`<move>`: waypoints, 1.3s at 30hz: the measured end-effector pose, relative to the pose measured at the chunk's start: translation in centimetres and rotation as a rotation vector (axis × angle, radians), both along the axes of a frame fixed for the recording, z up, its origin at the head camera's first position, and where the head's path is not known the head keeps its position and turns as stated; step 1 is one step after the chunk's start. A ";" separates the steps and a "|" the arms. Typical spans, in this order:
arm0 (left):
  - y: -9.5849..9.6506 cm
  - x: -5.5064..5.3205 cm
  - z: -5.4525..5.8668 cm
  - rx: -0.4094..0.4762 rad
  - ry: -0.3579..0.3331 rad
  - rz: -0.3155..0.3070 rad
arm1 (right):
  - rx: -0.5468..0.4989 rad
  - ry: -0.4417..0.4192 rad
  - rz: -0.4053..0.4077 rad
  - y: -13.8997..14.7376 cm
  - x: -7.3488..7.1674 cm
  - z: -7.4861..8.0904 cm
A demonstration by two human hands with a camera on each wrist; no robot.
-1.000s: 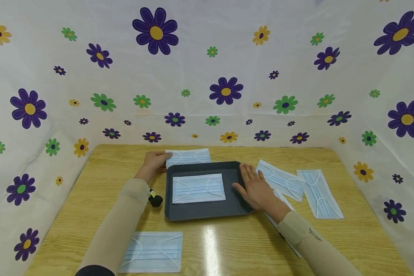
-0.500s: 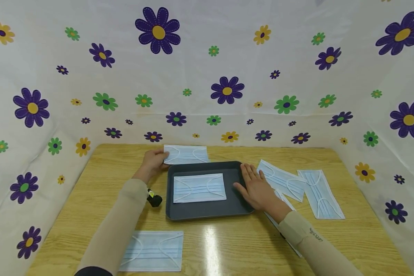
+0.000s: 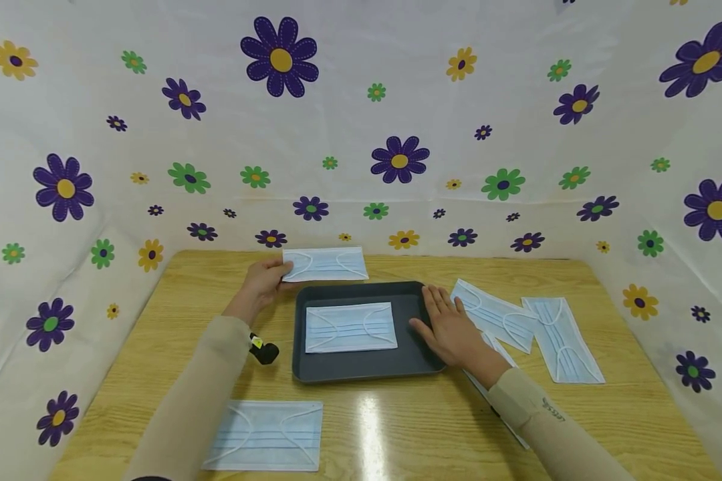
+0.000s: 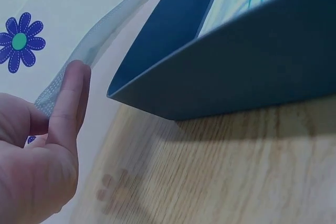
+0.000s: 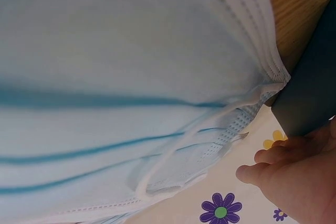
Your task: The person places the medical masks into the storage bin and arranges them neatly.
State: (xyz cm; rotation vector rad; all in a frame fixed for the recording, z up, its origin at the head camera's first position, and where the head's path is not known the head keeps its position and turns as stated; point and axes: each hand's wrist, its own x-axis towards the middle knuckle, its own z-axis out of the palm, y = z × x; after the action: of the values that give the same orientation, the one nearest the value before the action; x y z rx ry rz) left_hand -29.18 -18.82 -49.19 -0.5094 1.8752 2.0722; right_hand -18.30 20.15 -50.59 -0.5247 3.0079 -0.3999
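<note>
Behind the wood-patterned worktop (image 3: pixel 433 434) hangs a flowered cloth (image 3: pixel 337 120). On the worktop a dark, rimmed tray (image 3: pixel 367 367) is set; it is judged rigid and fairly light, so that it could be slid by a careless push and is best steadied at the rim.

By the right grip (image 3: pixel 448 331), the tray's right edge is touched with fingers laid out nearly straight; nothing is clasped there. By the left grip (image 3: pixel 261 280), one short end of a pleated mask (image 3: pixel 325 264) is pinched between thumb and fingers. This mask is held just beyond the tray's far rim and appears raised off the worktop, its free end unsupported and gently bowed in the left wrist view.

Almost no weight is to be expected from it. The layers are likely soft and floppy, easily creased though not brittle, and a little slick where stacked. It is best taken by the stitched short edge, flat across the pleats. The ear loops (image 3: pixel 303 266) are thin and stretchy, likely to snag or pull loose, so they should not be used as a handle.
</note>
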 end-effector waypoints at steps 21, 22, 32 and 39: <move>0.3 3.2 0.5 0.017 0.048 -0.052 | 0.005 0.004 -0.004 0.0 0.1 -0.1; 0.4 3.4 0.6 0.021 0.051 -0.055 | 0.005 0.004 -0.004 0.0 0.1 -0.1; 0.8 5.5 1.0 0.006 0.065 -0.080 | 0.015 0.035 -0.007 -0.1 0.2 -0.1; 1.2 6.7 1.0 -0.006 0.095 -0.077 | 0.007 0.035 -0.010 -0.1 0.3 -0.1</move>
State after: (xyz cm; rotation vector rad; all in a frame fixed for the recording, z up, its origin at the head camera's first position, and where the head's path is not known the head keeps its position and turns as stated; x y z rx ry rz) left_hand -22.45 -17.65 -48.14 -0.3405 1.9223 2.0745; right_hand -18.05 20.04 -50.68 -0.5215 3.0452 -0.3847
